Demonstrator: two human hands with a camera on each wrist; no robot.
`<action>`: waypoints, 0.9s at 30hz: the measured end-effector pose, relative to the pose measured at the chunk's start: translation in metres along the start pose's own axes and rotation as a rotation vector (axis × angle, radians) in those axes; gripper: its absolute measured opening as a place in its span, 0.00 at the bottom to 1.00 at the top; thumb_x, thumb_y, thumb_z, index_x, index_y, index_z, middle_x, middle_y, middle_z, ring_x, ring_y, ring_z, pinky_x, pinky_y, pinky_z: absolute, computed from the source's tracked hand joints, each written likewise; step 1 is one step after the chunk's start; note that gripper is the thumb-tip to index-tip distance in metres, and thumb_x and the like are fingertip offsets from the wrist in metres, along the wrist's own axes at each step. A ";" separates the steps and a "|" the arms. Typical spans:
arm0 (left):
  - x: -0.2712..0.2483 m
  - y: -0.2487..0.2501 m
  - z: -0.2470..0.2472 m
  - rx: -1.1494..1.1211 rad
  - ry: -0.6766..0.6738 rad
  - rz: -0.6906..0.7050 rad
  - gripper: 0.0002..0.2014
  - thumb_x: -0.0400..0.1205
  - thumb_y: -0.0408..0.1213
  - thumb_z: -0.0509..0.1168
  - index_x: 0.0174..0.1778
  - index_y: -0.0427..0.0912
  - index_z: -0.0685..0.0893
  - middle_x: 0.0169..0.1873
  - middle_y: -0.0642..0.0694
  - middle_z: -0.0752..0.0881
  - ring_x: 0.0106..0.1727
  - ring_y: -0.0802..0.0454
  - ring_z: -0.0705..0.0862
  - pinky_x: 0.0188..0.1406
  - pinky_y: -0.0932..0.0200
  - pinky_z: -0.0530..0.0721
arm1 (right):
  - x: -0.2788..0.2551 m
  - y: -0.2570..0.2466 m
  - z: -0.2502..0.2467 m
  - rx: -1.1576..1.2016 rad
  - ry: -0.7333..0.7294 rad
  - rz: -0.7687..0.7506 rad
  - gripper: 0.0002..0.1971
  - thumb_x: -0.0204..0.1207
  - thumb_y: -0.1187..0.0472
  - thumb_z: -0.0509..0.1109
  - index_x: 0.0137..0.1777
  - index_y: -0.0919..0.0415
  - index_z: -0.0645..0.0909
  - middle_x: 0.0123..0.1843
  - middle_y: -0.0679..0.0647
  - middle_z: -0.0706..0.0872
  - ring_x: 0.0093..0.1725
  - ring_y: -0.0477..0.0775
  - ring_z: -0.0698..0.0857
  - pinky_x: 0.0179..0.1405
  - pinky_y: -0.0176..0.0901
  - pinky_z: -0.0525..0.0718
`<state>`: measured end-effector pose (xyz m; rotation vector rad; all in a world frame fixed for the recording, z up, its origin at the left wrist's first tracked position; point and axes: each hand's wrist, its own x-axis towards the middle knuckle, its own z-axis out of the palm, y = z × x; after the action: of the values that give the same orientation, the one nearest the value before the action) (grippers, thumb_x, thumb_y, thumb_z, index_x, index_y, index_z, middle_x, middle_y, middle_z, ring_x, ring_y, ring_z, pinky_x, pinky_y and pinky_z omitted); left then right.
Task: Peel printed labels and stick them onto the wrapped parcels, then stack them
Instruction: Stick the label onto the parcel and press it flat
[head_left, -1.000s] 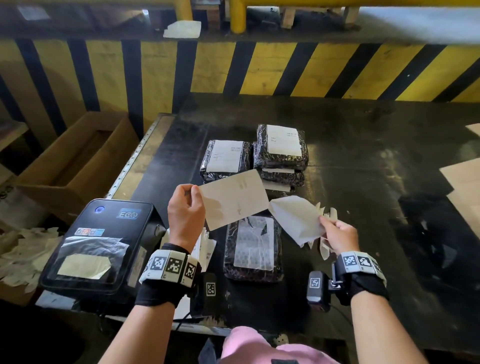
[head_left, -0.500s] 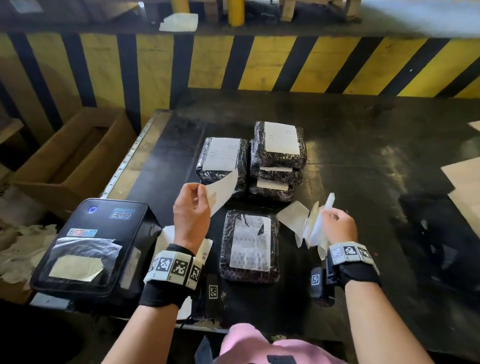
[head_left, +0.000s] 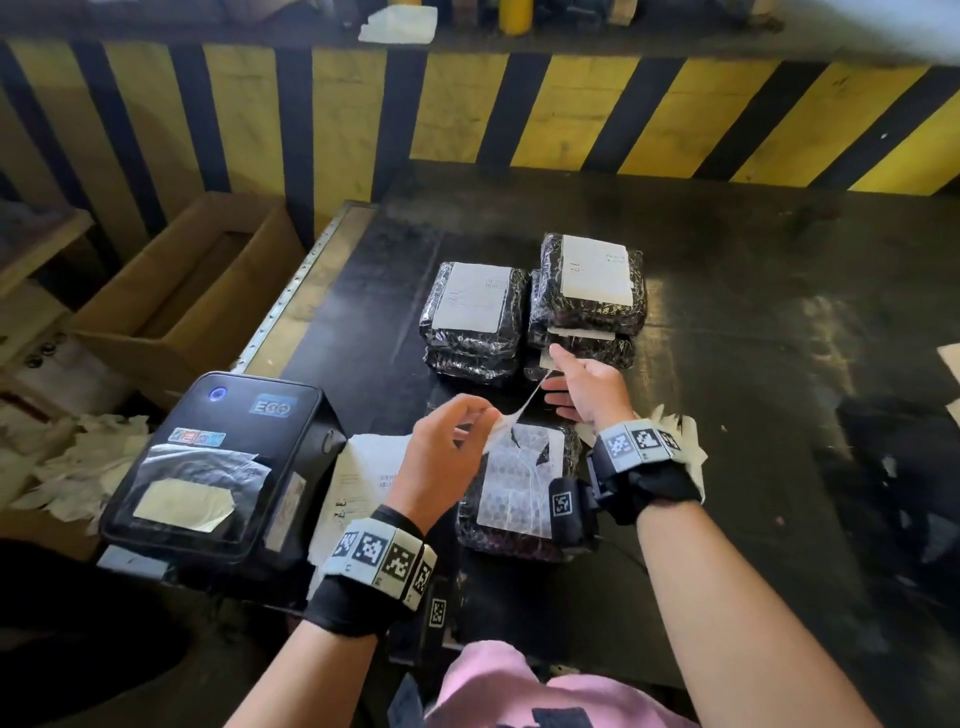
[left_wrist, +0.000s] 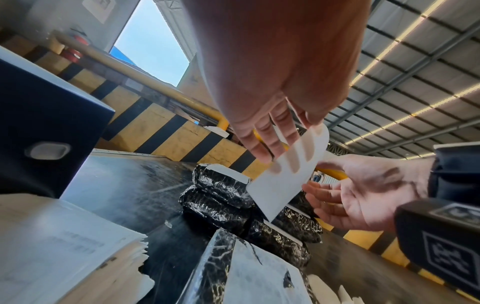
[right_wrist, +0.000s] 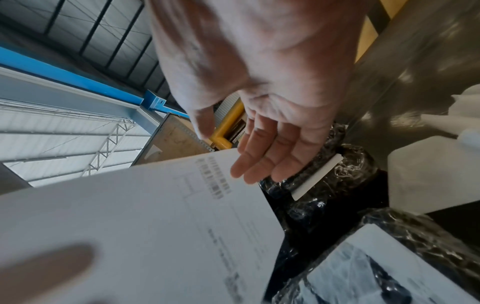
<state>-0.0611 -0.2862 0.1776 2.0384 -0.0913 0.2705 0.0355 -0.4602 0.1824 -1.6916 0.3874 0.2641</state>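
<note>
My left hand (head_left: 483, 422) pinches the near edge of a peeled white label (head_left: 522, 402), seen almost edge-on, just above an unlabelled black-wrapped parcel (head_left: 519, 535) with a bubble-wrap patch. In the left wrist view the left hand (left_wrist: 285, 142) holds the label (left_wrist: 283, 185) between fingers and thumb. My right hand (head_left: 558, 379) is open with straight fingers at the label's far end. In the right wrist view the label (right_wrist: 155, 222) shows its print under the right hand (right_wrist: 228, 156). Two stacks of labelled parcels (head_left: 475, 312) (head_left: 592, 291) stand just beyond.
A black label printer (head_left: 218, 467) sits at the table's front left with a stack of printed labels (head_left: 363, 478) beside it. Loose backing papers (head_left: 680, 441) lie behind my right wrist. An open cardboard box (head_left: 192, 296) and crumpled paper (head_left: 78, 467) are off the left edge.
My right hand let go of the backing paper, which now lies on the table, and reached to the label's far end. My left hand lowered the label over the near parcel.
</note>
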 end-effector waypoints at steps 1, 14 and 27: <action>-0.003 -0.001 0.001 -0.001 -0.010 -0.002 0.04 0.84 0.37 0.66 0.47 0.43 0.86 0.43 0.55 0.88 0.46 0.63 0.85 0.45 0.69 0.83 | 0.001 -0.001 0.000 -0.001 0.013 -0.004 0.13 0.79 0.47 0.69 0.49 0.56 0.83 0.39 0.50 0.91 0.38 0.47 0.88 0.40 0.41 0.86; -0.030 -0.018 0.012 0.149 -0.032 0.066 0.17 0.77 0.55 0.67 0.57 0.50 0.83 0.80 0.46 0.64 0.82 0.50 0.59 0.79 0.46 0.62 | -0.005 -0.008 -0.001 0.025 0.173 -0.153 0.03 0.78 0.61 0.72 0.46 0.61 0.83 0.44 0.57 0.90 0.37 0.48 0.86 0.37 0.37 0.88; -0.030 -0.027 0.002 -0.108 -0.224 -0.407 0.31 0.87 0.44 0.60 0.84 0.49 0.56 0.80 0.51 0.64 0.63 0.60 0.76 0.50 0.75 0.75 | -0.052 -0.004 -0.015 0.052 0.092 -0.302 0.07 0.79 0.58 0.73 0.51 0.62 0.82 0.42 0.54 0.90 0.36 0.47 0.86 0.36 0.34 0.86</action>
<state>-0.0853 -0.2769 0.1469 1.9226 0.1666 -0.2128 -0.0114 -0.4688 0.2086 -1.6884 0.2002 -0.0460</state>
